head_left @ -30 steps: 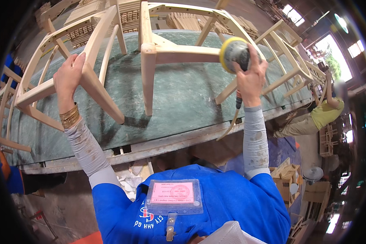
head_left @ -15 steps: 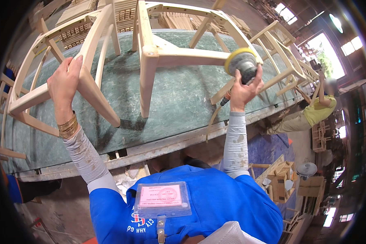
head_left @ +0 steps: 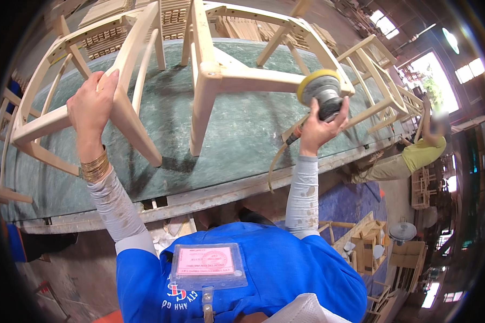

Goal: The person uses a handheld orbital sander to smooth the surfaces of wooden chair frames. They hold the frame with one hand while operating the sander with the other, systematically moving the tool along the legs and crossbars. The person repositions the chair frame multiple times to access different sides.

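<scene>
My left hand (head_left: pixel 93 107) is closed over the corner of a pale wooden chair frame (head_left: pixel 137 126) lying on its side at the left. With my right hand (head_left: pixel 320 132) I hold a round power sander (head_left: pixel 324 92) by its dark body. Its yellow-edged pad sits at the right part of the rail of a second wooden chair frame (head_left: pixel 256 79) in the middle. Whether the pad touches the rail I cannot tell. A hose (head_left: pixel 277 161) hangs from the sander toward the table's near edge.
Both frames stand on a long green-topped table (head_left: pixel 226 129). More chair frames (head_left: pixel 380 107) stand farther right, near a person in a yellow shirt (head_left: pixel 423 153). Stacked wooden parts (head_left: pixel 105 40) lie beyond the table. Wooden pieces (head_left: pixel 366 247) and a round fan (head_left: pixel 403 231) are at lower right.
The sander and my right hand have shifted slightly left along the middle frame's rail. The hose has swung left. My left hand keeps its hold on the left frame.
</scene>
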Demonstrator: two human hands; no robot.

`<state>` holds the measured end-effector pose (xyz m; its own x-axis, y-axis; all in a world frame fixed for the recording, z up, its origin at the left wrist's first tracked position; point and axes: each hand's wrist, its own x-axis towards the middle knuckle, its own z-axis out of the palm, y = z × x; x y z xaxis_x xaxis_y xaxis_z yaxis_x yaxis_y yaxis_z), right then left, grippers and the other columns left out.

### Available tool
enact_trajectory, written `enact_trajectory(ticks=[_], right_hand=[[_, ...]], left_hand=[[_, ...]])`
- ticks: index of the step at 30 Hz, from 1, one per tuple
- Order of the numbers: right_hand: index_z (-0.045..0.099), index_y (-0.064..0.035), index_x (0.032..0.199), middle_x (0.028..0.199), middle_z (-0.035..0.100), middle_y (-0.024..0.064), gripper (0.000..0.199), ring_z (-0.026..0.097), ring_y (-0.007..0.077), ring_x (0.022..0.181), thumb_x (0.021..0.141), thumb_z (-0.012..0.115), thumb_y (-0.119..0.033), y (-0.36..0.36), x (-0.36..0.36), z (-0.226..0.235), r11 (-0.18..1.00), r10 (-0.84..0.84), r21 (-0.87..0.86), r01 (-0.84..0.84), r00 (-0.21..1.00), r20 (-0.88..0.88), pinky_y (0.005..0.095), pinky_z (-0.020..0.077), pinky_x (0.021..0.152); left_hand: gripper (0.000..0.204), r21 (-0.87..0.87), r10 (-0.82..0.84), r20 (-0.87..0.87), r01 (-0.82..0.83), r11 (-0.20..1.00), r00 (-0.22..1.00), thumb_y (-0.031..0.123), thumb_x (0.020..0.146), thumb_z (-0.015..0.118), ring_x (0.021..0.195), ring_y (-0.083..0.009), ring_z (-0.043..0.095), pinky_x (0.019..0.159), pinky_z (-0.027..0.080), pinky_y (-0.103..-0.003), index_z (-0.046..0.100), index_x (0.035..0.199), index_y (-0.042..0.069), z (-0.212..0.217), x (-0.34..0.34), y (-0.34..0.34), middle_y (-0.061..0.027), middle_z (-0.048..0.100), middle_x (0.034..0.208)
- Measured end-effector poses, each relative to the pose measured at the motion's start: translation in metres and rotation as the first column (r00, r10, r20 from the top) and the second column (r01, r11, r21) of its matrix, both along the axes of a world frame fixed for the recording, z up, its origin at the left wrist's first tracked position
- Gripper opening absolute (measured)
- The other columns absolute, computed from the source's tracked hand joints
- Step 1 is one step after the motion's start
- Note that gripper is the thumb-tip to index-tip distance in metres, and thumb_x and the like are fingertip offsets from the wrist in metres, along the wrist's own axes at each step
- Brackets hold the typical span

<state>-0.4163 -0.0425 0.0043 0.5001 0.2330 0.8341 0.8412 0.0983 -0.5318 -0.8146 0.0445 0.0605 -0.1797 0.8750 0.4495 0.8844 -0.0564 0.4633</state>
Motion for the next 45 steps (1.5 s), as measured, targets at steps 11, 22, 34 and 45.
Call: enact_trajectory(ticks=[11,22,34,45], right_hand=[[0.056,-0.0231,0.122,0.114,0.045,0.0180,0.069,0.055,0.0343,0.099,0.060,0.082,-0.007,-0.002,-0.076,0.014,0.984,0.163,-0.117,-0.136,0.951,0.262,0.0408,0.0484,0.081],[0.053,-0.0221,0.126,0.111,0.050,0.0185,0.070,0.051,0.0343,0.108,0.063,0.079,-0.007,-0.011,-0.080,0.046,0.957,0.138,-0.287,-0.052,0.948,0.286,0.0415,0.0470,0.085],[0.051,-0.0236,0.128,0.114,0.047,0.0206,0.071,0.052,0.0372,0.106,0.064,0.079,-0.007,-0.008,-0.094,0.050,0.939,0.178,-0.330,-0.094,0.956,0.234,0.0434,0.0455,0.086],[0.050,-0.0234,0.129,0.111,0.046,0.0178,0.072,0.054,0.0353,0.102,0.065,0.077,-0.007,-0.015,-0.086,0.041,0.946,0.113,-0.320,-0.054,0.979,0.169,0.0426,0.0460,0.088]], left_hand=[[0.054,0.061,-0.014,-0.079,0.019,0.998,0.997,0.053,0.084,0.048,0.093,-0.0328,0.062,0.086,0.043,-0.039,0.066,0.104,0.006,-0.011,-0.007,0.007,-0.0171,0.067,0.096],[0.051,0.103,-0.022,-0.081,0.030,0.994,0.996,0.051,0.084,0.047,0.086,-0.0324,0.063,0.084,0.041,-0.041,0.068,0.093,0.006,-0.008,-0.004,0.003,-0.0158,0.068,0.088],[0.053,0.073,-0.019,-0.125,0.028,0.997,0.992,0.053,0.084,0.049,0.090,-0.0315,0.063,0.083,0.043,-0.039,0.066,0.103,0.006,-0.008,-0.004,0.004,-0.0169,0.067,0.094],[0.053,0.064,-0.057,-0.114,0.065,0.996,0.992,0.053,0.084,0.049,0.088,-0.0313,0.064,0.082,0.044,-0.039,0.067,0.102,0.006,-0.006,-0.005,0.003,-0.0162,0.067,0.090]])
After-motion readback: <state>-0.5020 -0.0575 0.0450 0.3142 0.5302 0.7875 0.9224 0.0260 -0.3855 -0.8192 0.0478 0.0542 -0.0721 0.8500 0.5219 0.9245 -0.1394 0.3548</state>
